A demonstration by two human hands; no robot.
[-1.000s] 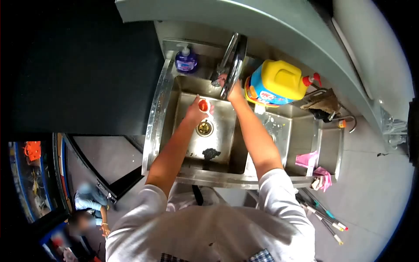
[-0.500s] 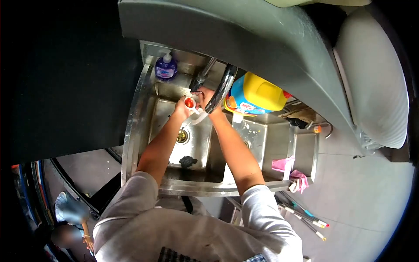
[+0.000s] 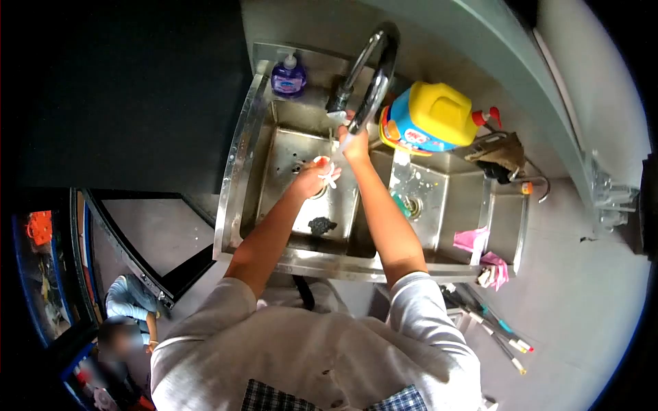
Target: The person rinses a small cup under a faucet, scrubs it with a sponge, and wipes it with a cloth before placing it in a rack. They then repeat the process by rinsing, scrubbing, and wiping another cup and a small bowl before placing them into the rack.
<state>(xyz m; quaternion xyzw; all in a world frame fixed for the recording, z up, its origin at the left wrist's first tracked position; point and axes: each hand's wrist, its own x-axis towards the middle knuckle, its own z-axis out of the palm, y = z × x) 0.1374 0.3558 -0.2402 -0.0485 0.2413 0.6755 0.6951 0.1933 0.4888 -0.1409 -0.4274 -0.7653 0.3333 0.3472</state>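
Observation:
Over the left basin of the steel sink [image 3: 319, 263], my left hand [image 3: 312, 179] is closed round a small white cup [image 3: 330, 177] with something red at it. My right hand [image 3: 355, 145] is up at the chrome faucet [image 3: 379, 85], partly behind its spout; its fingers are mostly hidden. Water seems to run from the spout toward the cup. A dark wad [image 3: 321, 225] lies on the basin floor below my left hand.
A purple soap bottle [image 3: 288, 77] stands at the back left. The yellow and blue jug [image 3: 439, 113] sits behind the right basin. Pink cloths [image 3: 471, 238] hang at the right. Another person [image 3: 130, 301] is at the lower left.
My left hand has moved away from my right hand, lower over the basin, with the white cup. My right hand remains by the faucet. The camera view has shifted.

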